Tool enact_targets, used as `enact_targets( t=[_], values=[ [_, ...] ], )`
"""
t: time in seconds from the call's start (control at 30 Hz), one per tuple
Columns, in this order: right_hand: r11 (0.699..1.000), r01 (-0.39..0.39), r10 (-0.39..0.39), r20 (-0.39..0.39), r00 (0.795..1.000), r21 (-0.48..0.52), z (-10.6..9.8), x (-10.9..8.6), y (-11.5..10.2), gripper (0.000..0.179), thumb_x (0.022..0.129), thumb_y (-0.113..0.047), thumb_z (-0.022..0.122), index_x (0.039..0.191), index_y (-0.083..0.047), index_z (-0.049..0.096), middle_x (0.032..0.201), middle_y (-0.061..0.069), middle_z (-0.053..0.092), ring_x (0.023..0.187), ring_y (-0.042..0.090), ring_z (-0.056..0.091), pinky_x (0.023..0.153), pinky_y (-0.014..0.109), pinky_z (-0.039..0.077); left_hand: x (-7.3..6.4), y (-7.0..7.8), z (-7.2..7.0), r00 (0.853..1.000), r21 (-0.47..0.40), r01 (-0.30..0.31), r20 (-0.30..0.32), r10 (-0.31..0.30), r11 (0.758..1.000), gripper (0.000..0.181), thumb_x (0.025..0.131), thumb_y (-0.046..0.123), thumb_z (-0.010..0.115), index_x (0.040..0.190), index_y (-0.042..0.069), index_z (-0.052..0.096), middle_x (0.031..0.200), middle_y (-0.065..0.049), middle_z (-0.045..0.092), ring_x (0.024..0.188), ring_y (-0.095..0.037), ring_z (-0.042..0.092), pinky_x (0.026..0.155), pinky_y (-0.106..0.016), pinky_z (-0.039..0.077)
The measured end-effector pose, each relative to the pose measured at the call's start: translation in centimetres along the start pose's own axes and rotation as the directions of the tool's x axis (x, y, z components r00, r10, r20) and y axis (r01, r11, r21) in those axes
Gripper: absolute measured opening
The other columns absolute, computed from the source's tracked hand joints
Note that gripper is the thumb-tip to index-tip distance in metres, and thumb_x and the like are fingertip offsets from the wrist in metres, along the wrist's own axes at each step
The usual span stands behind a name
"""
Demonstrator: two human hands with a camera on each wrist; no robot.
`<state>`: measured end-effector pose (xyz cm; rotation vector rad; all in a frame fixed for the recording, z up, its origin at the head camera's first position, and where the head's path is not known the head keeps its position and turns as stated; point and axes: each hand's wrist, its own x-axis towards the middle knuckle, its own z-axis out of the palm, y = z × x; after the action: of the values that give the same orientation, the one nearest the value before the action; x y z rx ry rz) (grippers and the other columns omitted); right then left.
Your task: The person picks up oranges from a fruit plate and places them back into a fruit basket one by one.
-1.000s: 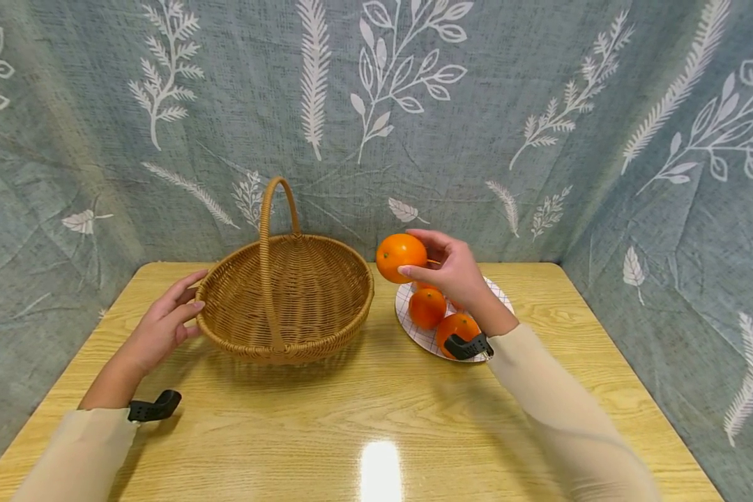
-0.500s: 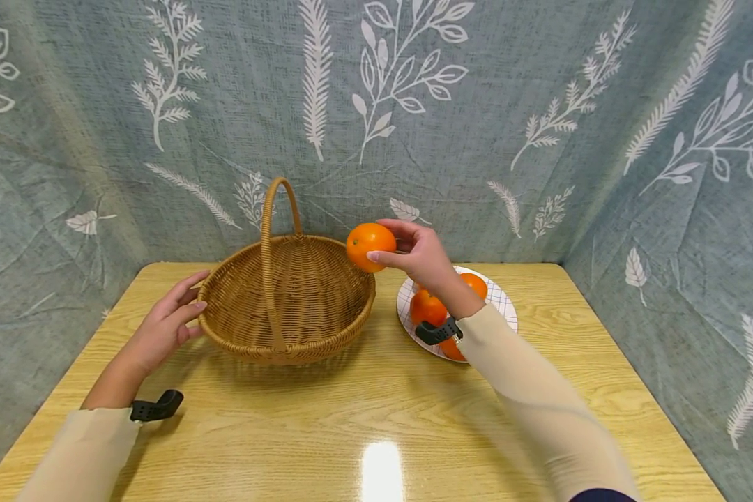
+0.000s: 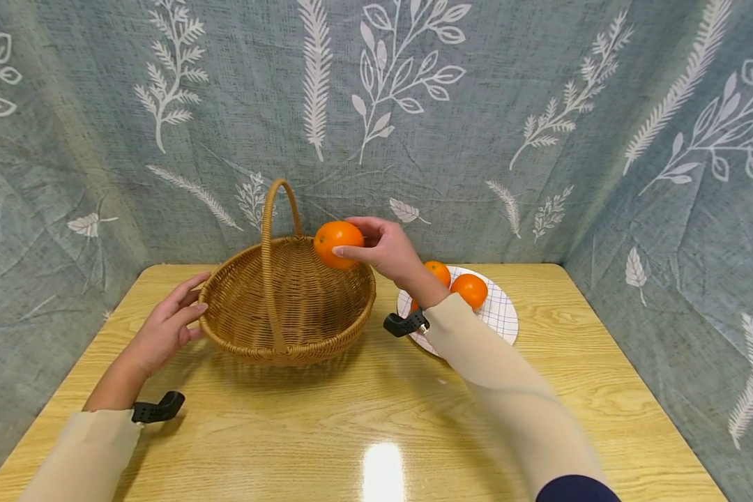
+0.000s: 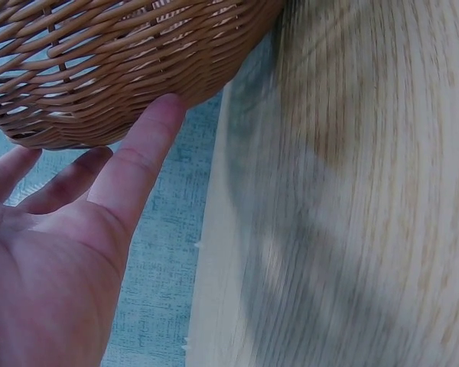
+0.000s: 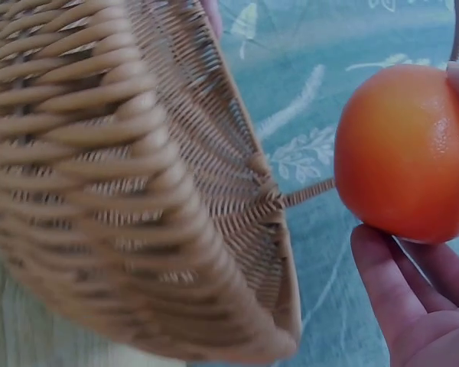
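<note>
In the head view, my right hand (image 3: 389,251) holds an orange (image 3: 339,244) between thumb and fingers, above the right back part of the wicker basket (image 3: 301,307). The right wrist view shows the orange (image 5: 405,153) from close by, with fingertips against its underside and the basket (image 5: 99,160) beside it. My left hand (image 3: 163,324) rests at the basket's left side. Its thumb touches the woven outer wall, as the left wrist view shows, and the other fingers (image 4: 61,183) lie extended along the edge. The basket's arched handle (image 3: 266,258) stands upright.
Right of the basket sits a round plate (image 3: 502,317) with a checked pattern, bearing several oranges (image 3: 469,291); the right forearm partly hides them. A patterned grey-blue cloth (image 3: 376,125) hangs behind the wooden table (image 3: 288,432) and along its sides.
The right hand has carried the orange leftward from above the plate to over the basket's right part. Its forearm now uncovers more of the plate's right side. The left hand stays at the basket.
</note>
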<state>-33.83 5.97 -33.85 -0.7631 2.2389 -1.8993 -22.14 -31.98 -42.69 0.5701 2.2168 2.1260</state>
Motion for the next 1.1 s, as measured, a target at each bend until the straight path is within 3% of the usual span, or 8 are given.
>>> enact_targets(
  t=[0.37,0.6,0.93,1.1],
  values=[
    [0.998,-0.053,0.055,0.031,0.998,-0.047,1.9,2.2,-0.8,0.054,0.085,-0.022,0.085,0.136,-0.012,0.067,0.126,0.008,0.071,0.108,0.019,0.070,0.087,0.032,0.060,0.0,-0.1,0.2,1.000,0.004,0.001,-0.002,-0.001,1.000,0.057,0.111,0.011,0.041,0.165,0.012,0.019,0.140,0.010,0.046,0.116,-0.001,0.064,0.083,-0.024,0.061],
    [0.994,-0.096,0.100,0.079,0.992,-0.054,3.5,3.6,-0.8,0.055,0.087,-0.025,0.084,0.137,-0.012,0.064,0.127,0.009,0.070,0.113,0.019,0.067,0.098,0.046,0.057,0.0,-0.1,0.1,1.000,-0.001,0.000,-0.002,0.000,1.000,0.057,0.112,0.011,0.040,0.165,0.014,0.020,0.141,0.010,0.044,0.116,-0.001,0.064,0.082,-0.025,0.061],
    [0.969,-0.132,0.167,0.159,0.973,-0.211,6.1,4.6,-0.5,0.056,0.086,-0.033,0.084,0.134,-0.011,0.066,0.120,0.007,0.070,0.103,0.017,0.067,0.093,0.042,0.059,0.0,-0.4,0.1,1.000,-0.003,-0.012,0.013,0.012,1.000,0.058,0.112,0.009,0.038,0.165,0.010,0.017,0.141,0.009,0.046,0.117,-0.001,0.063,0.083,-0.024,0.061],
    [0.954,-0.173,0.228,0.218,0.949,-0.246,7.6,5.2,-0.4,0.051,0.086,-0.031,0.085,0.130,-0.010,0.067,0.117,0.005,0.068,0.097,0.015,0.067,0.078,0.029,0.061,0.0,-0.2,0.0,1.000,-0.002,-0.013,0.009,0.013,1.000,0.058,0.112,0.010,0.038,0.165,0.010,0.016,0.141,0.010,0.046,0.117,0.000,0.063,0.083,-0.024,0.061]
  ],
)
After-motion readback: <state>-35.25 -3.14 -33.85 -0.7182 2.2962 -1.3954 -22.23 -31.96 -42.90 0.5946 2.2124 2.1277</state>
